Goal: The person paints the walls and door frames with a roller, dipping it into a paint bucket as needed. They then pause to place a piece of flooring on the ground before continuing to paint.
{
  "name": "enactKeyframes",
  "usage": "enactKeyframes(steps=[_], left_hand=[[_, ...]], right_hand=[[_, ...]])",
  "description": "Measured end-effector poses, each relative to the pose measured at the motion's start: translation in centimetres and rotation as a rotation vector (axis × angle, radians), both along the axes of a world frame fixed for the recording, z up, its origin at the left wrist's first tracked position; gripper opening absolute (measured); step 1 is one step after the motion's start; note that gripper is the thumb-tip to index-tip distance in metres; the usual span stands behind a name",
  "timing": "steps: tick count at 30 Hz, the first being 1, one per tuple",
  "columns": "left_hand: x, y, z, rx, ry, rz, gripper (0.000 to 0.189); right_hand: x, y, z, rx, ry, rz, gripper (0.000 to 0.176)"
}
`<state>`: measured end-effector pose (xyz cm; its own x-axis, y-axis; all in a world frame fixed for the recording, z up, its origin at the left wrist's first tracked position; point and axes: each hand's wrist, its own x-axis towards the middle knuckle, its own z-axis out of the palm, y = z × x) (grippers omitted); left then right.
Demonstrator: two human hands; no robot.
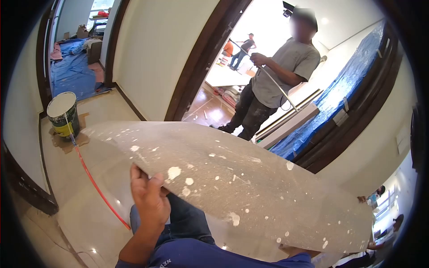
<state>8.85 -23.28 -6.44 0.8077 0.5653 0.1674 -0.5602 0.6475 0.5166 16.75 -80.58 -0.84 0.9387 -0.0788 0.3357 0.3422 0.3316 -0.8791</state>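
A large grey-brown sheet [250,178] spotted with white splashes spans the middle of the view, tilted in front of my body. My left hand [151,194] grips its near edge, thumb on the top face and fingers at the edge. Lower right, my right hand [290,248] is at the sheet's near edge, mostly hidden beneath it, so its fingers do not show. Another person's hand [362,199] touches the far right end of the sheet.
A paint-marked bucket [63,114] stands on cardboard at the left, with a red-handled pole [96,185] leaning from it. A person in grey [286,67] holds a pole [279,88] in the doorway. Blue plastic covers the right door frame [339,94]. More people are at far right.
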Motion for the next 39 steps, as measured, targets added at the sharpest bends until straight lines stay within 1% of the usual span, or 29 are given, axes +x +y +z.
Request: enactKeyframes(steps=[2,6,9,11,14,16,21,23,27,29,30,33,35,38,39], left_hand=[[2.5,-0.9,-0.8,-0.013,0.025,-0.080,0.053],[9.4,-1.2,-5.9,-0.001,0.119,-0.111,0.050],[14.6,-0.6,-11.3,-0.009,0.192,-0.124,0.047],[17.9,0.0,-15.6,-0.058,0.224,-0.138,0.047],[21.5,1.0,-22.4,-0.050,0.242,-0.137,0.046],[22.1,2.0,-25.6,-0.067,0.265,-0.144,0.047],[22.9,4.5,-29.7,-0.157,0.362,-0.178,0.055],[23.6,5.4,-31.8,-0.187,0.405,-0.155,0.054],[26.1,7.4,-39.3,-0.279,0.432,-0.111,0.050],[27.7,8.0,-42.7,-0.273,0.552,-0.148,0.048],[27.7,8.2,-43.8,-0.270,0.613,-0.164,0.047],[27.0,7.9,-45.3,-0.431,0.566,-0.311,0.053],[26.7,8.2,-45.2,-0.411,0.657,-0.365,0.057],[23.9,8.6,-45.1,-0.345,0.784,-0.412,0.061],[22.9,8.8,-45.2,-0.304,0.813,-0.400,0.060]], right_hand=[[-1.2,-0.6,-1.4,-0.007,0.048,-0.049,0.043],[-3.7,-1.7,-4.4,-0.015,0.141,-0.135,0.044],[-5.8,-2.6,-6.2,-0.015,0.218,-0.214,0.044],[-6.9,-3.1,-7.4,-0.017,0.263,-0.261,0.044],[-8.5,-4.0,-9.0,-0.023,0.341,-0.320,0.045],[-9.5,-4.6,-9.9,-0.026,0.393,-0.362,0.045],[-11.2,-5.5,-11.8,-0.028,0.504,-0.458,0.046],[-11.6,-5.6,-12.4,-0.034,0.547,-0.481,0.046],[-11.9,-5.7,-13.6,-0.053,0.615,-0.514,0.047],[-11.5,-5.7,-13.9,-0.079,0.642,-0.509,0.047],[-11.1,-5.6,-14.4,-0.090,0.651,-0.497,0.048],[-9.5,-6.4,-16.6,-0.115,0.658,-0.436,0.048],[-7.6,-6.8,-19.0,-0.094,0.642,-0.388,0.048],[-4.1,-1.6,-20.0,0.069,0.616,-0.346,0.051],[-3.5,-2.2,-21.3,0.062,0.620,-0.327,0.050]])
